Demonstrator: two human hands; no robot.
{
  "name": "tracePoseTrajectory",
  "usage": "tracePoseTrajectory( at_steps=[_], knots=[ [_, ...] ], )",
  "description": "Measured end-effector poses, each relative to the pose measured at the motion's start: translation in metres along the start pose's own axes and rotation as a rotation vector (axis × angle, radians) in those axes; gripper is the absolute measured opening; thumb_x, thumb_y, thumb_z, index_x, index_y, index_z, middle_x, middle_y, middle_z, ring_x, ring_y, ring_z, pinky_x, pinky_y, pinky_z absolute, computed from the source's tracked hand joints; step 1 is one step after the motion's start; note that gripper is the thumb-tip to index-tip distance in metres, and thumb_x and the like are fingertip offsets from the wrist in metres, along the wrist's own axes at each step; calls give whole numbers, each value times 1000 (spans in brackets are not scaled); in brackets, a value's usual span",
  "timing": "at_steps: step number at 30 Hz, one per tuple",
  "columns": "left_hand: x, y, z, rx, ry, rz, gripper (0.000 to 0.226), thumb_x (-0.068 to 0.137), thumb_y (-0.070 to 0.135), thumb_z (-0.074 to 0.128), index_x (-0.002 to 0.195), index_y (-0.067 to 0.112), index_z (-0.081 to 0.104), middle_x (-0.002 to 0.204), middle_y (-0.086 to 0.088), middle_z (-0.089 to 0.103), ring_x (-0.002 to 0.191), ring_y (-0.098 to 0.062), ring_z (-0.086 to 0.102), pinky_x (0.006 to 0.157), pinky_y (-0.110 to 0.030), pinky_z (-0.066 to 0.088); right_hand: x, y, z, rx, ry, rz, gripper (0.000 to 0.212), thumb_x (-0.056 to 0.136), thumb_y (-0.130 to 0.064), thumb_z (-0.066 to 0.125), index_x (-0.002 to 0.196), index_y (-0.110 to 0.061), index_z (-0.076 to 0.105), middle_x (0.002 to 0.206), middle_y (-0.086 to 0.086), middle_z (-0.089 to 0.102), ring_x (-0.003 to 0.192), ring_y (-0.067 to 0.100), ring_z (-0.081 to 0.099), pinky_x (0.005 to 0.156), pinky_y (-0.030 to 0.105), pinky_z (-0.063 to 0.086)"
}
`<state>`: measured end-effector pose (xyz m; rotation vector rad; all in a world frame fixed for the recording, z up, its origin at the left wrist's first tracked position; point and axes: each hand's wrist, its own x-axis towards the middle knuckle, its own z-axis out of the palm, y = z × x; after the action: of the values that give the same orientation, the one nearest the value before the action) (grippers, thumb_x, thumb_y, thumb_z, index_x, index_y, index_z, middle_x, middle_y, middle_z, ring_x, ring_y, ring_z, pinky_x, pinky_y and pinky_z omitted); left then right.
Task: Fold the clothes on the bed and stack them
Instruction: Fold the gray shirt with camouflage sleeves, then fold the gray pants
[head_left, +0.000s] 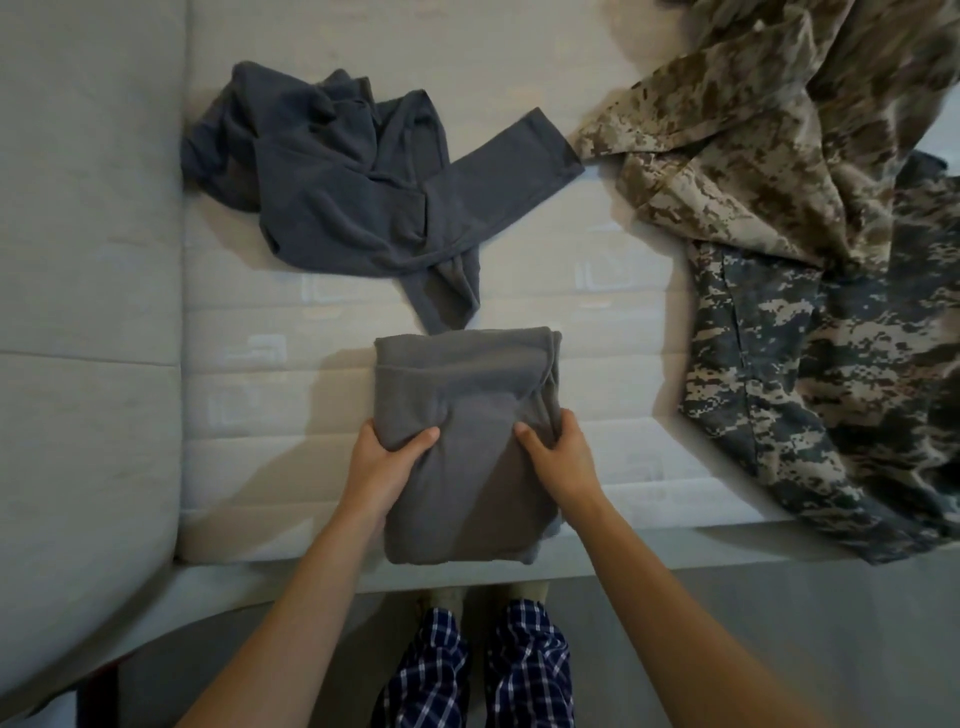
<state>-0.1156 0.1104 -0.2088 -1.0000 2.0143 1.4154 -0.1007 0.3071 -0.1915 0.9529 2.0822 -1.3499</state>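
The folded grey fleece (467, 415) is gripped edgewise by the left hand (387, 460) and right hand (563, 457), fingers (569, 423) curled; layers between should be kept level.

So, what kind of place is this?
Probably a bedroom at home. On a bare white mattress lie a crumpled dark grey top and camouflage clothes. The left hand and right hand grip a folded grey garment.

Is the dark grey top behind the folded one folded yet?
No: the dark grey top lies crumpled, one sleeve stretched out.
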Motion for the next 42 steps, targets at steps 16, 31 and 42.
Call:
tracePoseTrajectory(
  at_steps=[16,31,42],
  knots=[
    [-20,-11,-43,669,146,530,53,79,32,72,127,17,59,148,-12,38,138,-35,32,112,-56,23,89,-139,42,-467,9,-198,51,86,-37,63,127,-11,46,126,11,55,117,32,51,97,46,43],
    [-46,137,-67,-671,-149,-213,48,97,37,48,142,23,38,145,-8,43,132,-22,42,107,-41,31,-60,-249,-99,763,-147,-148,15,82,-4,44,87,-7,59,99,14,62,88,28,58,75,37,50],
    [-23,172,9,-517,-67,-68,35,93,12,57,128,6,56,128,-16,58,111,-29,56,93,-35,46,-127,-99,-168,-204,-157,-170,36,83,12,53,60,-15,56,60,2,51,56,8,47,51,14,34]
  ],
)
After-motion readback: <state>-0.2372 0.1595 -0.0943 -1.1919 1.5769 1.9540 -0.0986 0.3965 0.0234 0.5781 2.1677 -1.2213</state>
